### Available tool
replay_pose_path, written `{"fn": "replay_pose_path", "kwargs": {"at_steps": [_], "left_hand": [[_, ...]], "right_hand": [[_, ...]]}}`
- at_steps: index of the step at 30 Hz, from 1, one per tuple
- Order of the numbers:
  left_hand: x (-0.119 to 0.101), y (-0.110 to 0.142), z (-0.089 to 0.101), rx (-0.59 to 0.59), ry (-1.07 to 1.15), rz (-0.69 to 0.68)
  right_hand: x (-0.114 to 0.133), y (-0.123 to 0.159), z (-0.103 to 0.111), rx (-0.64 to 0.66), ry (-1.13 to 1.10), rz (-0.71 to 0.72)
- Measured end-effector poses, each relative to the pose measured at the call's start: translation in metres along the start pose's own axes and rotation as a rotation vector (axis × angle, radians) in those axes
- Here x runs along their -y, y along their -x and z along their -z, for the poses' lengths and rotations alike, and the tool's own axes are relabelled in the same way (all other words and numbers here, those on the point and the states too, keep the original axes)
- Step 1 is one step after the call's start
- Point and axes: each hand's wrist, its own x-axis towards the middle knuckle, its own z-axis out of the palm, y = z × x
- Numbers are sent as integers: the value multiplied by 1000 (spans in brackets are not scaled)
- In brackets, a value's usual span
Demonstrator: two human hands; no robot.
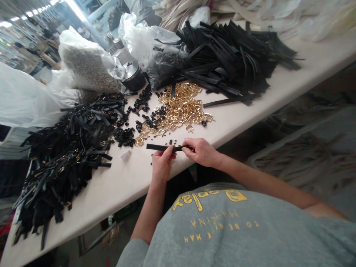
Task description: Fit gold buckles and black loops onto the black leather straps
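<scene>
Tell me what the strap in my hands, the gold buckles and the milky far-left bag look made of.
Strap: perhaps leather or imitation leather, judging by its flat, dark, matte face; I can't tell which.
Gold buckles: probably metal, polished or plated, given the bright glints on their frames.
Milky bag: most likely thin plastic film, softly glossy, since it is translucent and creased.

Strap (155,147) partly hidden (under fingers (168,152)); plastic bag (26,98) cut off.

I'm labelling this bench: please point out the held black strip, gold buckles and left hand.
Black strip (156,147), head view: its flat free end.
Gold buckles (183,105), head view: middle of the pile.
Left hand (161,161), head view: middle of the hand.
</scene>
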Motion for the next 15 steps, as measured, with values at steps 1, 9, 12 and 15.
{"fn": "replay_pose_path", "kwargs": {"at_steps": [1, 9, 12, 15], "left_hand": [[1, 0, -1, -12, -1, -5], [-2, -2, 1, -2, 45, 26], [-3, -6, 3, 52, 58, 86], [1, -5, 1, 24, -5, 23]], "right_hand": [[0, -1, -1, 3, -12, 10], [0, -8, -9, -32, -14, -15], [-1, -9, -9, -31, 10, -20], [1, -10, -6, -26, 49, -9]]}}
